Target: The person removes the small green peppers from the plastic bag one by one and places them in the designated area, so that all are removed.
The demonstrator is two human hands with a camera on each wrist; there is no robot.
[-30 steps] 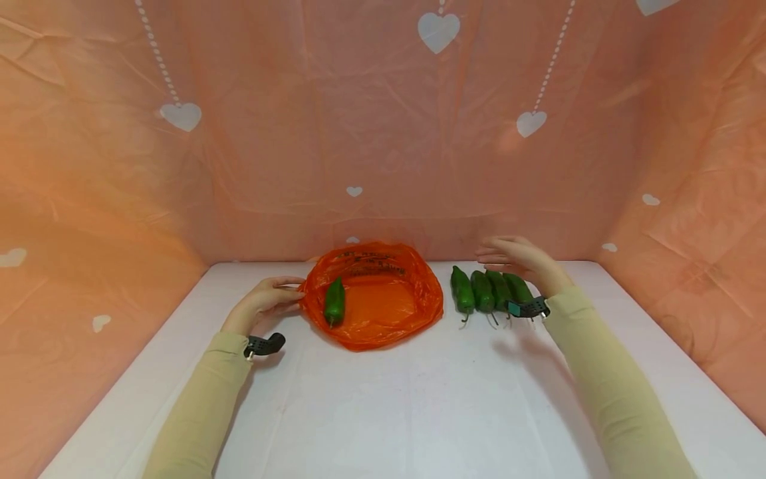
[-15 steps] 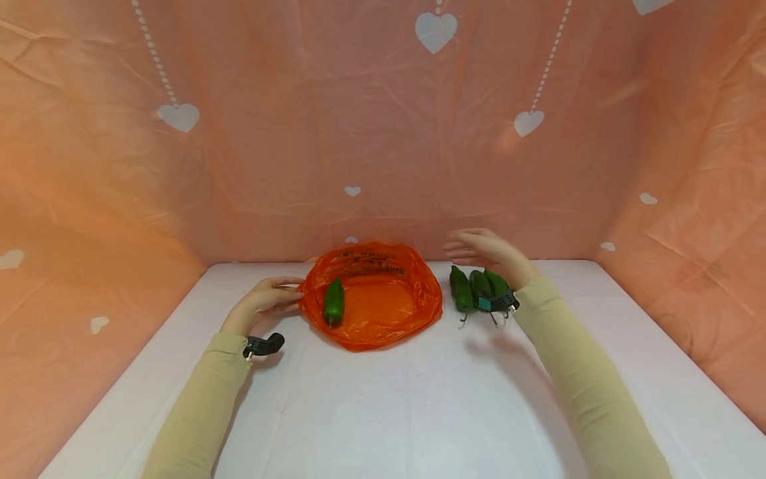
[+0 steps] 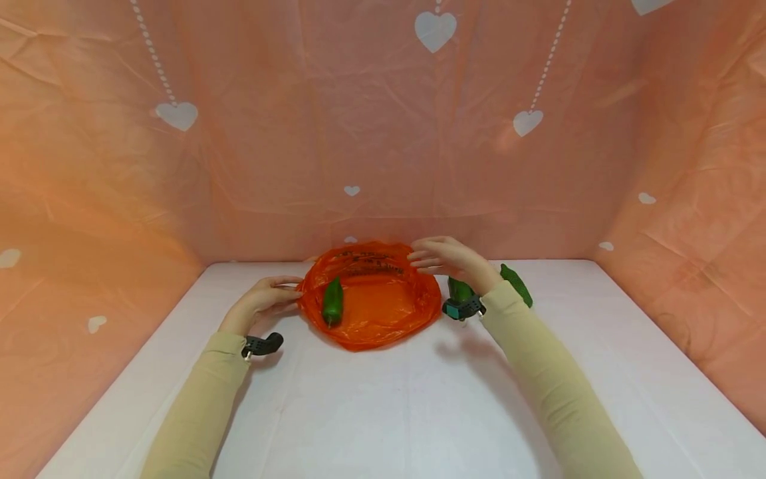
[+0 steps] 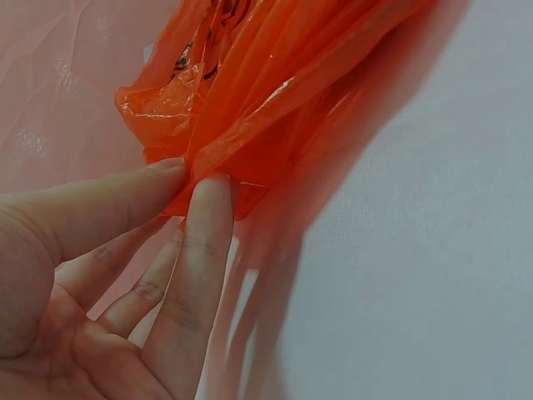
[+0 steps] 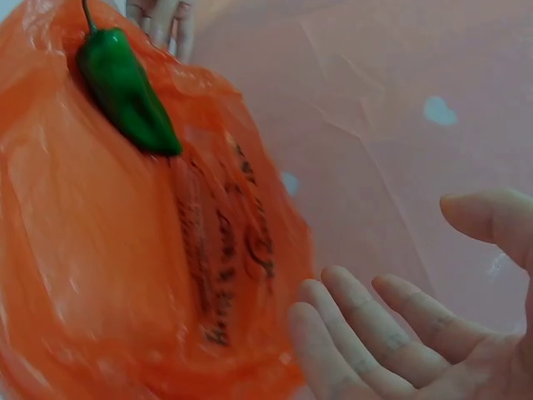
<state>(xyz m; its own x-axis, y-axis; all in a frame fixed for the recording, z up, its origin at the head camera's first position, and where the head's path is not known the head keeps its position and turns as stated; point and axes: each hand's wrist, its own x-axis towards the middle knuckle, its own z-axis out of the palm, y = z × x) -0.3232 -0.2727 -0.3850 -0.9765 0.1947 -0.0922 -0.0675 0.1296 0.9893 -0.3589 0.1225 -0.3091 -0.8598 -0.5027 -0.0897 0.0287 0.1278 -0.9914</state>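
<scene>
An orange plastic bag [image 3: 383,306] lies with its mouth spread wide, and one green pepper [image 3: 332,303] rests inside near the left side. My left hand [image 3: 260,303] pinches the bag's left edge; the left wrist view shows thumb and forefinger on the gathered plastic [image 4: 250,125]. Over the bag's right rim is my right hand [image 3: 450,257], its fingers stretched out and holding nothing. In the right wrist view the thumb [image 5: 487,221] stands well apart from the fingers. To the right of the bag, a pepper [image 3: 459,290] and another pepper [image 3: 516,285] show around my right wrist, which hides others.
A white tabletop [image 3: 359,412] runs beneath everything. Orange sheeting [image 3: 383,133] with white hearts rises at the back and on both sides. Dark writing [image 5: 221,275] marks the bag's inner wall.
My right hand has moved left from above the row of peppers to the bag's right rim. My left hand and the pepper in the bag stay where they were.
</scene>
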